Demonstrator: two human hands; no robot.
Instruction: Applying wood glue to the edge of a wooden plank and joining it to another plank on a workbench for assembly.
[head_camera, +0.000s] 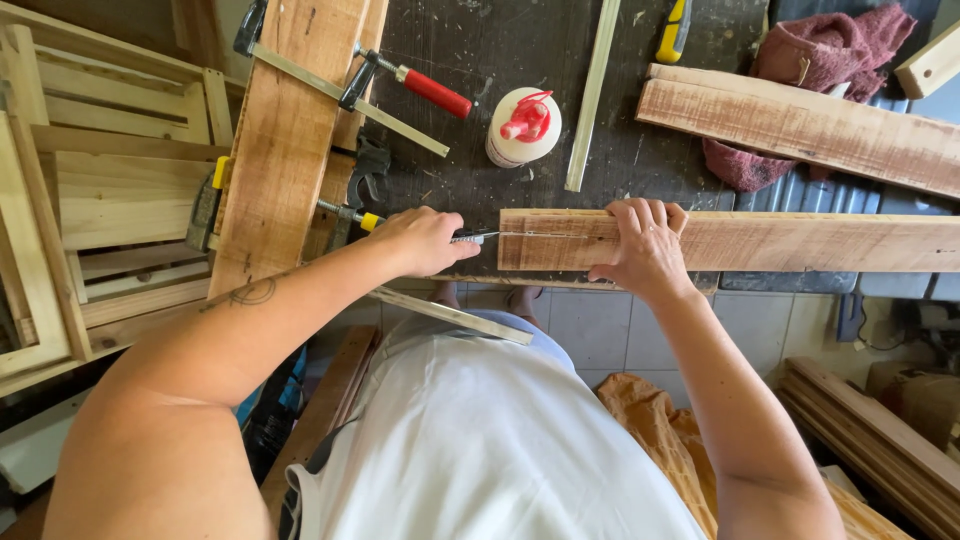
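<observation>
My left hand (422, 240) is closed around a small knife-like tool (474, 237) whose thin blade rests on the end of a long wooden plank (780, 242). That plank lies across the near edge of the dark workbench (500, 60). My right hand (645, 245) presses down on the plank, fingers curled over its far edge, a short way right of the blade. A fine line runs along the plank between the two hands.
A white glue bottle with a red cap (523, 126) stands behind the plank. Clamps (410, 85) hold a wide board (285, 130) at left. A second plank (800, 122), a red cloth (830, 50), a thin wood strip (592, 95) and wooden crates (110, 190) surround the spot.
</observation>
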